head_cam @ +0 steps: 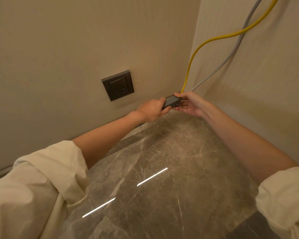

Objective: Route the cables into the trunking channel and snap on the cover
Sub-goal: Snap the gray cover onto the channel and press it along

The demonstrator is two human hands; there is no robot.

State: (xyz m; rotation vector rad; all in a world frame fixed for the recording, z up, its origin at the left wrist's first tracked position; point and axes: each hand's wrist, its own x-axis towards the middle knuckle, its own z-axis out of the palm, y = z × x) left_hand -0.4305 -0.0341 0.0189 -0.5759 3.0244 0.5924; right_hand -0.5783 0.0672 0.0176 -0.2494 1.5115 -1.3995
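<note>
A grey slotted trunking channel (172, 102) runs along the foot of the left wall, near the corner. My left hand (152, 109) grips its left part from above. My right hand (188, 104) holds its right end, thumb on top and fingers underneath. A yellow cable (204, 43) and a grey cable (231, 56) hang down from the upper right and drop behind my right hand at the channel's end. Whether a cover sits on the channel cannot be told; most of the channel is hidden by my hands.
A dark grey wall socket (118, 85) is set in the left wall, just left of my hands. A polished grey marble surface (162, 161) with bright light reflections spreads below. Two beige walls meet in the corner (195, 57).
</note>
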